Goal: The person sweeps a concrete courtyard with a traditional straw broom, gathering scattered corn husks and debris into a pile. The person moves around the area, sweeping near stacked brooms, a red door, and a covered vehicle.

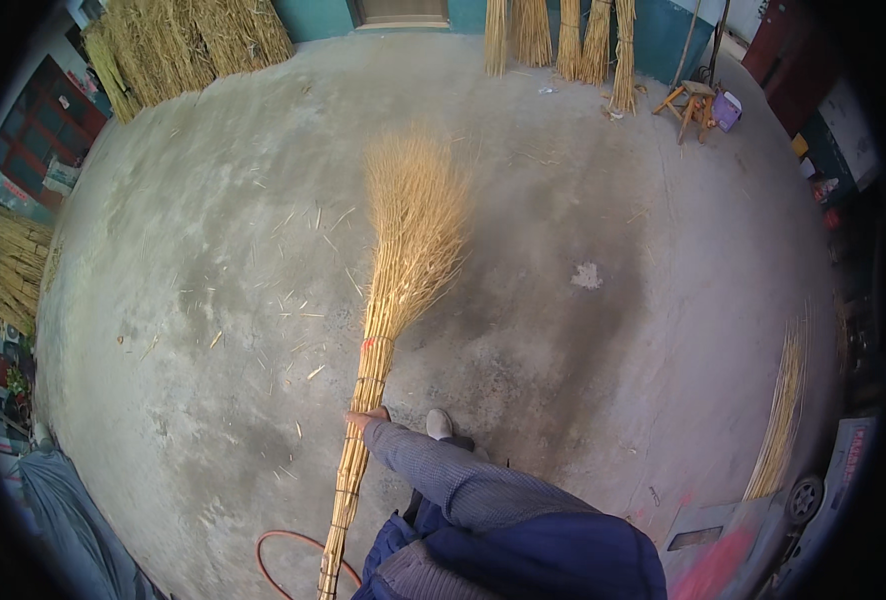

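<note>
A long broom of bound straw-coloured stalks [393,265] slants through the middle of the view, its bushy end fanned out away from me over the concrete. Several dark bands and one red tie cinch its handle. My right hand [367,417], at the end of a grey knitted sleeve, is closed around the handle about midway along. The handle runs on down past the lower edge, where its end is cut off. Of my left arm only a bit of grey sleeve [433,575] shows low by my blue garment; the hand itself is out of view.
Stalk bundles [568,40] lean against the far wall, near a wooden stool [693,108]. Larger straw stacks [188,50] stand far left. A thin stalk bundle [778,420] lies right, by a flat cart [698,535]. A red hose [263,545] curls near my feet; straw bits litter the floor.
</note>
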{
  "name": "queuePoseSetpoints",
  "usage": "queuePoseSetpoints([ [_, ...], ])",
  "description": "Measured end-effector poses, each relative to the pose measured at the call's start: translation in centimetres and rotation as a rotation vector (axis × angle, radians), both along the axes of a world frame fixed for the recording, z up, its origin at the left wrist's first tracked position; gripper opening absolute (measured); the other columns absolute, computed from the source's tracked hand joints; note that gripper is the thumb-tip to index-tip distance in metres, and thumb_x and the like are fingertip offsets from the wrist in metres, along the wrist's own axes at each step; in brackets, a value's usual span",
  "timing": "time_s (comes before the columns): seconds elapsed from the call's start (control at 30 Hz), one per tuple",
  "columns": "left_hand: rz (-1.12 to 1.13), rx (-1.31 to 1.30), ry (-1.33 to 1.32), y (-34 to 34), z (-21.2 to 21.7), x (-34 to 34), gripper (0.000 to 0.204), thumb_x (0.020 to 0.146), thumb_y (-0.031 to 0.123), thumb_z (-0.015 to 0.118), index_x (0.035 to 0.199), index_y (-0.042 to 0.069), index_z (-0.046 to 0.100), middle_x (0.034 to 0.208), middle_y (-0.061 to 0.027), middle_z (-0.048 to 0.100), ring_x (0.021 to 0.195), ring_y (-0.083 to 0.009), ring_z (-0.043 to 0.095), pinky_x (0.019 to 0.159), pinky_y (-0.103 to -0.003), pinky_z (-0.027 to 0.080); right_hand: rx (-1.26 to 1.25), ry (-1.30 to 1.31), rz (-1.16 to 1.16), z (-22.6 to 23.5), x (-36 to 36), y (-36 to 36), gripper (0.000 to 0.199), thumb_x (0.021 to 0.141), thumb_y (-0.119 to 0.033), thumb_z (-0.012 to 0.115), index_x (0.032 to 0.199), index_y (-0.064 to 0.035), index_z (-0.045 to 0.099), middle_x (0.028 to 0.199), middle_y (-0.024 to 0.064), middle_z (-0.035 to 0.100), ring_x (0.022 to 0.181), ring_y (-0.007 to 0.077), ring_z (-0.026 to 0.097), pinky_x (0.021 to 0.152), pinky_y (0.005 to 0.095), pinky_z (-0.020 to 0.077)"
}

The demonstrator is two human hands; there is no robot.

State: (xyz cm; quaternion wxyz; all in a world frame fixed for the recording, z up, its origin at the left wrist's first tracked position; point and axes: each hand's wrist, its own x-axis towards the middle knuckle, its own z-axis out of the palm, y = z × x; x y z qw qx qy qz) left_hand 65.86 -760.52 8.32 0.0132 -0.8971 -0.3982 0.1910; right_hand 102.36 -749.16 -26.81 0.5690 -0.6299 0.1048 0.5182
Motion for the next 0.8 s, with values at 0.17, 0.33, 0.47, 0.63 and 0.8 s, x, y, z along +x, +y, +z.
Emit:
queuePoseSetpoints([
  [0.17, -0.046, -0.051, -0.03, 6.8, -5.1, 1.1, 0.019, 0.062, 0.029, 0.065, 0.068, 0.013, 0.059, 0.061, -0.0104, 0.06, 0.059, -0.0299, 0.06, 0.056, -0.042, 0.047, -0.129, -0.044, -0.221, 0.2, 11.3, -4.4, 0.03, 0.066, -0.02, 0.079, 0.086, -0.0008, 0.067, 0.078, 0.0088, 0.067, 0.069, 0.0197, 0.064, 0.064, 0.0337, 0.0514],
  [0.33, -0.101, -0.1, 0.014, 14.0, -9.7, 4.9, 0.021, 0.062, 0.033, 0.065, 0.07, 0.014, 0.062, 0.062, -0.0102, 0.062, 0.061, -0.0293, 0.062, 0.058, -0.041, 0.048, -0.048, -0.094, -0.57, -0.7, 21.2, -15.0, 0.032, 0.07, -0.018, 0.074, 0.093, 0.0018, 0.065, 0.083, 0.0107, 0.066, 0.072, 0.0218, 0.063, 0.067, 0.0332, 0.0521],
  [0.47, -0.093, -0.144, 0.088, 20.0, -13.3, 15.4, 0.023, 0.061, 0.035, 0.065, 0.071, 0.015, 0.064, 0.063, -0.01, 0.063, 0.063, -0.0289, 0.063, 0.059, -0.041, 0.049, 0.009, -0.211, -0.936, -4.5, 27.2, -24.5, 0.027, 0.07, -0.012, 0.072, 0.091, -0.0003, 0.061, 0.079, 0.0075, 0.061, 0.07, 0.0221, 0.061, 0.067, 0.0338, 0.0521],
  [0.63, -0.229, -0.104, -0.047, 20.7, -14.1, 34.6, 0.021, 0.06, 0.035, 0.065, 0.064, 0.014, 0.062, 0.057, -0.0098, 0.06, 0.056, -0.0316, 0.06, 0.052, -0.042, 0.047, 0.1, 0.106, -1.133, -8.7, 37.3, -38.5, 0.032, 0.071, -0.026, 0.071, 0.095, -0.0104, 0.056, 0.08, 0.0071, 0.056, 0.073, 0.0238, 0.056, 0.069, 0.0398, 0.05],
  [0.8, -0.382, -0.07, -0.177, 16.2, -13.7, 49.8, 0.018, 0.06, 0.028, 0.066, 0.058, 0.013, 0.056, 0.049, -0.0109, 0.053, 0.046, -0.0323, 0.055, 0.045, -0.042, 0.042, 0.109, 0.049, -1.285, -10.0, 46.4, -46.5, 0.032, 0.072, -0.029, 0.071, 0.095, -0.015, 0.053, 0.078, 0.0061, 0.051, 0.071, 0.0223, 0.053, 0.068, 0.0399, 0.0493],
])
